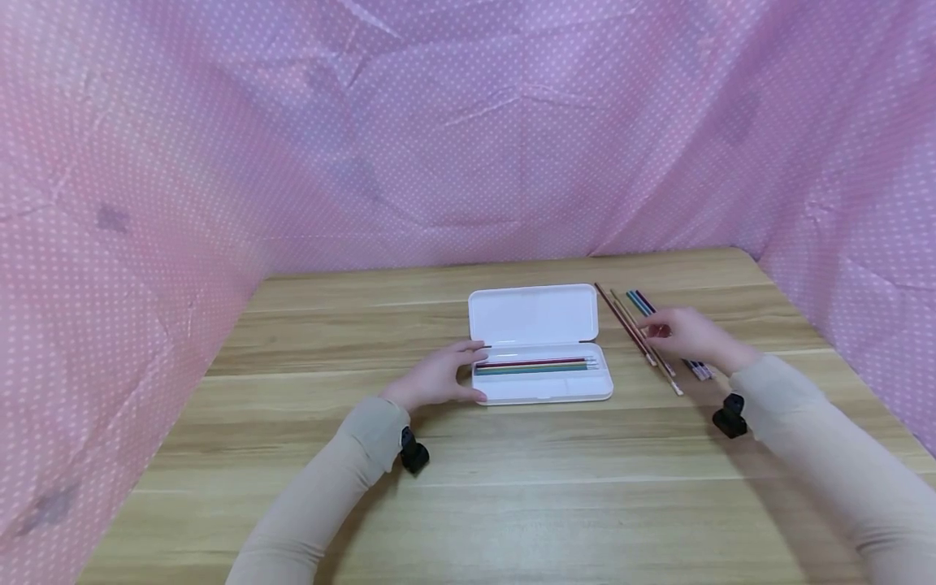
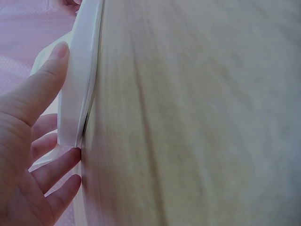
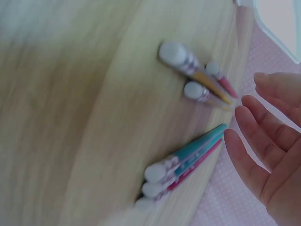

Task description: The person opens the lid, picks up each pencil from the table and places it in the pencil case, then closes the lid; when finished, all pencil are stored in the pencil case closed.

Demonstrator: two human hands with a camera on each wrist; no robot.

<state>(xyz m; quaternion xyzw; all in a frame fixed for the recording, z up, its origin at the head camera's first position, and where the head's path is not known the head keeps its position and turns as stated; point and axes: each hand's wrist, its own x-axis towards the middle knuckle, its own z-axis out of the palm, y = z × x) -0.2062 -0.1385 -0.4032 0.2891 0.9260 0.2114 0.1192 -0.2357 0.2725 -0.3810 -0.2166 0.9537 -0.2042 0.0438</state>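
Slender pencils with white rounded ends (image 3: 202,77) are lying in two loose clusters, yellow and red in one, teal and magenta in the other, on a pale wood-grain table (image 1: 512,504). The right hand (image 1: 691,335) is hovering over them, its fingers loosely bent and parted, holding nothing; any fingertip contact is unclear. The left hand (image 1: 435,378) is gripping the left end of an open, white, rectangular case (image 1: 526,393), thumb and fingers spreading wide, while coloured pencils (image 1: 530,370) are resting inside.
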